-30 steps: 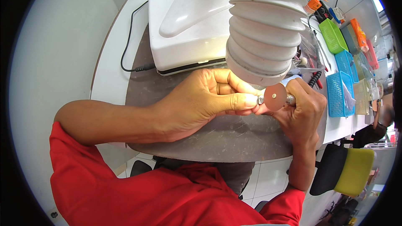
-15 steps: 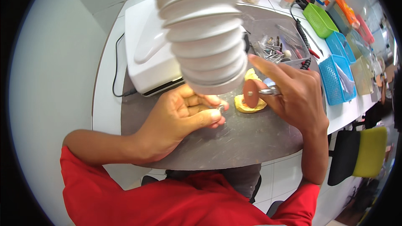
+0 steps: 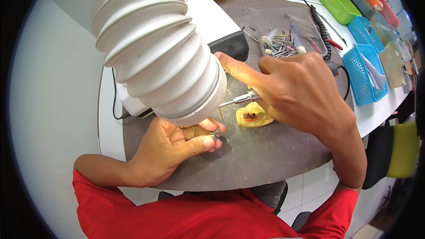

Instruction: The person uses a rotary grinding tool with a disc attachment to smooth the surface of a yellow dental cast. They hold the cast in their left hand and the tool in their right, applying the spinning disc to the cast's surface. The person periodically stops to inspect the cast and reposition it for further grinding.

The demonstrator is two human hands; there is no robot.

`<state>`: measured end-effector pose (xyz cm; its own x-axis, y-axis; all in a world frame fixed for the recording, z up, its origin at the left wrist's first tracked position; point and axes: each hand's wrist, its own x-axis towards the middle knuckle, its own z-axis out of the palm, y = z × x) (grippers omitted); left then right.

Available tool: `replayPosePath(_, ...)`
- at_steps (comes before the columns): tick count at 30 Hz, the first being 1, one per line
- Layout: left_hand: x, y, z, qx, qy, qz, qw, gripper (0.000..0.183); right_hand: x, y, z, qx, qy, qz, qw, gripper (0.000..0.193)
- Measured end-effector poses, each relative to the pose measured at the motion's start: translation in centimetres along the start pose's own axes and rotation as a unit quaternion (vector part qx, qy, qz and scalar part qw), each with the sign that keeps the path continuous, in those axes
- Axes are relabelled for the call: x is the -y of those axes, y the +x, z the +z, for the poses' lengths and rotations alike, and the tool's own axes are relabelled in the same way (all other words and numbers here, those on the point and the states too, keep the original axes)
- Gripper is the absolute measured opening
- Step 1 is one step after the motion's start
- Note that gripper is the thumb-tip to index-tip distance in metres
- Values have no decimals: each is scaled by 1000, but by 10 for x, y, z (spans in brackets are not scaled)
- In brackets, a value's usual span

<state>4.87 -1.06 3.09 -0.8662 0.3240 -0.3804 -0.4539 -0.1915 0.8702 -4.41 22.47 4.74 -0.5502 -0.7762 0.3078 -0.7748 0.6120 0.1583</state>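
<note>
My left hand (image 3: 170, 146) pinches a small shiny metal casting (image 3: 215, 133) between thumb and fingers. My right hand (image 3: 299, 90) is closed round a silver rotary handpiece (image 3: 243, 98), its index finger stretched up to the hose's side. A thin brown cutting disc (image 3: 222, 114) on the handpiece's tip is seen nearly edge-on, just above the casting; whether they touch I cannot tell. The mouth of a white corrugated hose (image 3: 164, 57) hangs over my left fingers and partly covers them. Under my right hand lies a yellow dental plaster model (image 3: 253, 123) with dark stumps in a reddish patch.
A clear tray (image 3: 283, 46) of rotary burs stands behind my right hand. Beyond it are a coiled black cable (image 3: 319, 28), a green basket (image 3: 338, 5) and a blue basket (image 3: 364, 77). A white machine (image 3: 212, 15) sits behind the hose.
My right hand has brought the handpiece left, toward the casting, and the disc has turned from face-on to edge-on. The hose appears further left in the picture, and the plaster model is less covered.
</note>
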Motion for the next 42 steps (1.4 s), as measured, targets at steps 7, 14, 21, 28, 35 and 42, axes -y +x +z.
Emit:
replayPosePath(7, -1, 4, 0, 6, -21, 1, 1000, 18, 2, -4, 3, -42, 32, 13, 999, 64)
replayPosePath(14, -4, 7, -5, 36, -69, 3, 997, 31, -1, -16, -8, -58, 94, 83, 990, 37)
replayPosePath(21, 7, 27, -5, 100, -153, 63, 981, 26, 3, -18, -6, -75, 142, 86, 983, 65)
replayPosePath(28, 7, 26, -9, 145, -156, 85, 973, 19, 18, -13, 8, -114, 131, 70, 982, 65)
replayPosePath(35, 11, 29, -7, 151, -170, 88, 970, 18, 19, -17, 0, -50, 118, 91, 988, 48)
replayPosePath(42, 7, 24, -7, 147, -169, 106, 969, 17, 21, -17, -2, -37, 130, 96, 986, 54)
